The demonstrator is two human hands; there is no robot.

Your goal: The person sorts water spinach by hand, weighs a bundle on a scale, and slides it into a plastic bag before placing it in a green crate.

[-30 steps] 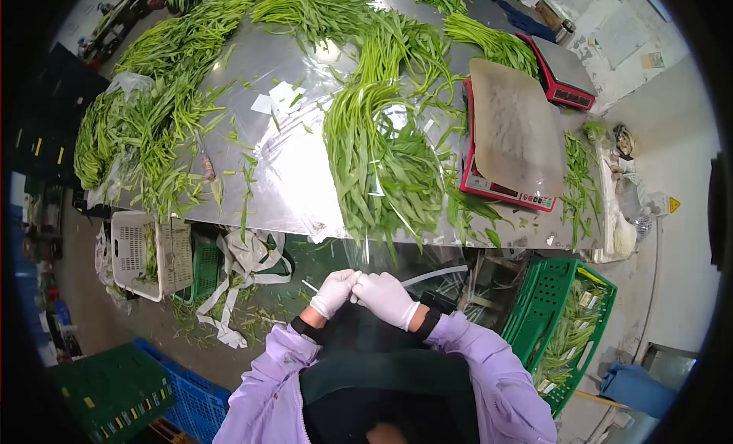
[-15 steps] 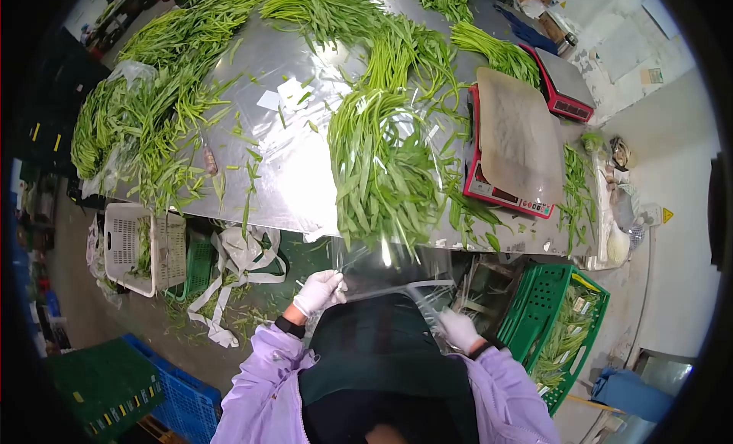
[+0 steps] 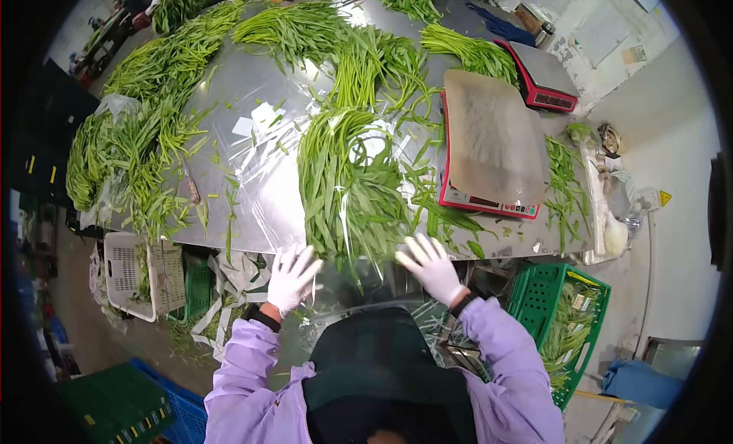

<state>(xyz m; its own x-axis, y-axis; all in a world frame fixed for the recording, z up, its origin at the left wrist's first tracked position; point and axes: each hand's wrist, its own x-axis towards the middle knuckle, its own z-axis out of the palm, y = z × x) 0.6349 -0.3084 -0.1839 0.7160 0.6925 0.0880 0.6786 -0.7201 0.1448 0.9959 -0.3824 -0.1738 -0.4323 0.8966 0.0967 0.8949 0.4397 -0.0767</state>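
Note:
A bundle of long-stemmed leafy greens (image 3: 355,207) lies at the near edge of the metal table, its leaves pointing toward me. Clear plastic film (image 3: 359,280), shaped like a bag, shines over the leaf end and hangs past the edge. My left hand (image 3: 292,277), in a white glove, is at the lower left of the bundle with fingers spread. Gloved likewise, my right hand (image 3: 431,270) is at the lower right, fingers stretched out beside the leaves. Neither hand is closed around anything; whether the palms touch the film is hard to tell.
Right of the bundle stands a red scale (image 3: 492,146) with a cloudy sheet on its plate; a second scale (image 3: 538,74) is behind. More greens (image 3: 145,127) are heaped at the left. Below the table edge are a white crate (image 3: 141,276) and a green crate (image 3: 565,322).
Both hands have moved up and forward from my lap to the bundle's leaf end. Their fingers have gone from gripping the clear plastic to spread. The view has shifted slightly.

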